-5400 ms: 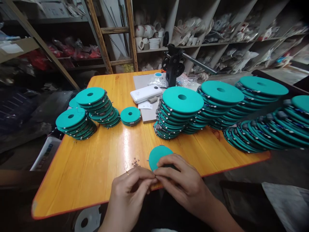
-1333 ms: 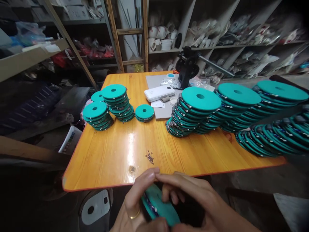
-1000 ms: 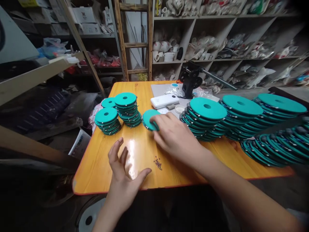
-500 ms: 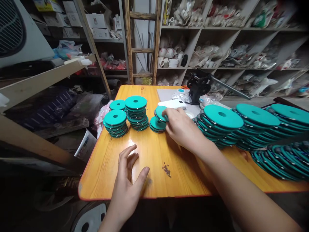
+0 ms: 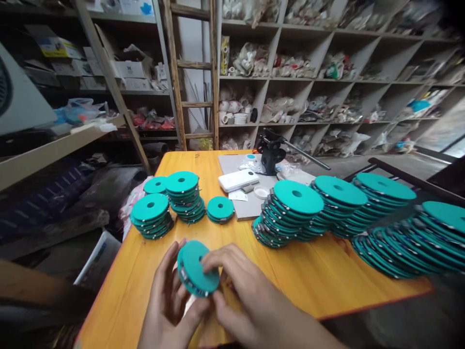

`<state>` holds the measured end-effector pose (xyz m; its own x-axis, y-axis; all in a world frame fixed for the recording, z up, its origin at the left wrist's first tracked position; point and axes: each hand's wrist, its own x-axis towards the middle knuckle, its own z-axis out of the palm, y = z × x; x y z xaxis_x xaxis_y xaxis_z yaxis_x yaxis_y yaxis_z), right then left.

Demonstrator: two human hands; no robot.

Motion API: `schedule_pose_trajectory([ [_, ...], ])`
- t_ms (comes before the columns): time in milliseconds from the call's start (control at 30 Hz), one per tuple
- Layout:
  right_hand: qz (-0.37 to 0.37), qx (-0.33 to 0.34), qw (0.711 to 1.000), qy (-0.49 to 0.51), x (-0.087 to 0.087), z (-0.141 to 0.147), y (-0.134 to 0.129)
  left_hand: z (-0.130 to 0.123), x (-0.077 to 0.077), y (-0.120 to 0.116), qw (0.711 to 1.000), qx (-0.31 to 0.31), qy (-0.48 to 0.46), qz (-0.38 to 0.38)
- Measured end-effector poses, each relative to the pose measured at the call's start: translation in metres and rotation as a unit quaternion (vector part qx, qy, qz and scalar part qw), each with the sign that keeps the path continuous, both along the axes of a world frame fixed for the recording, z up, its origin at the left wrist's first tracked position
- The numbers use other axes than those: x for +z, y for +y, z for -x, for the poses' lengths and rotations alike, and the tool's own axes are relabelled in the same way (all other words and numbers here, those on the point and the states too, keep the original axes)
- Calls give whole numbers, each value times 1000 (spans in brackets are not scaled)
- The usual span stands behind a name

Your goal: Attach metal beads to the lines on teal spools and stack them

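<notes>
A small green spool with dark line and white pins round its rim is held tilted above the table's front part. My left hand wraps its left side and underside, the thumb below. My right hand grips its right side, with fingertips on the top face near the centre hole. Beyond my hands lies a short stack of green spools. Taller stacks of small spools stand to its left, and stacks of larger spools on the right.
A grey board at the back of the yellow table bears a white case, a tape roll and a black clamp-like tool. Behind are a wooden ladder and shelves of bagged parts.
My right hand has lifted a spool off the short stack and brought it towards me. My left hand has closed on it too. The view has shifted.
</notes>
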<state>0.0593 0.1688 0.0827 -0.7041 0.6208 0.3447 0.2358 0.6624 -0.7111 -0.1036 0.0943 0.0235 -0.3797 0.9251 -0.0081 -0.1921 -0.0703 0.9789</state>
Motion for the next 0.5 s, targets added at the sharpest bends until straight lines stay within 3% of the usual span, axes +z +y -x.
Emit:
schedule_pose_trajectory([
  [133,9,-14,999,51,-15,-4,-12,-3,7,3,997,-4,73,41],
  [300,56,-39,993,100,-18,-18,-9,-12,21,20,987,3,154,37],
  [500,53,-145,982,110,-35,-56,-2,-21,44,57,966,-38,257,11],
])
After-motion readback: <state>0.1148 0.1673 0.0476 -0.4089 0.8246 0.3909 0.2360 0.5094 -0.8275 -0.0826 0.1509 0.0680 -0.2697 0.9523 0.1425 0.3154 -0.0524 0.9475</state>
